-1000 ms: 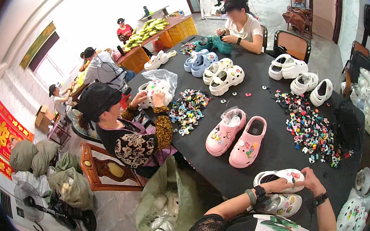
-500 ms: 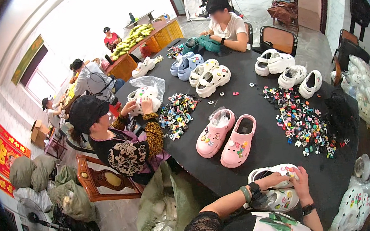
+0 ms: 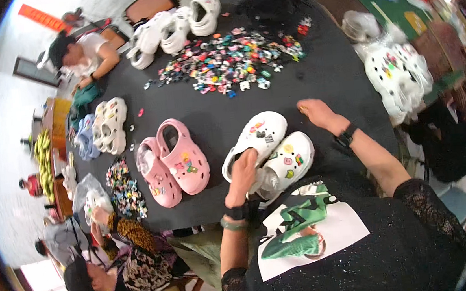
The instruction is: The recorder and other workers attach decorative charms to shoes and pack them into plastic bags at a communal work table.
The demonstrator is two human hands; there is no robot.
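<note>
A pair of white clogs lies side by side in front of me, toes pointing away and to the right. The left clog (image 3: 262,126) carries small colourful charms, and so does the right clog (image 3: 296,156), which has clear plastic stuffed in its opening. My left hand (image 3: 243,174) grips the left clog at its foot opening, with some fingers hidden inside. To the right of the toes, apart from both shoes, my right hand (image 3: 323,116) hovers over the black table with its fingers pinched together. A tiny yellowish bit shows at its fingertips, too small to name.
Pink clogs (image 3: 185,164) with charms stand to the left. A wide heap of loose charms (image 3: 230,60) spreads across the far side, below several white clogs (image 3: 205,15). Two co-workers (image 3: 138,269) (image 3: 87,53) sit around the black table (image 3: 325,50). Bagged white clogs (image 3: 396,80) are at right.
My view has turned, so the table appears rotated. My hands, together on the white clogs before, are now apart: the left stays on a clog, the right has moved off to the right.
</note>
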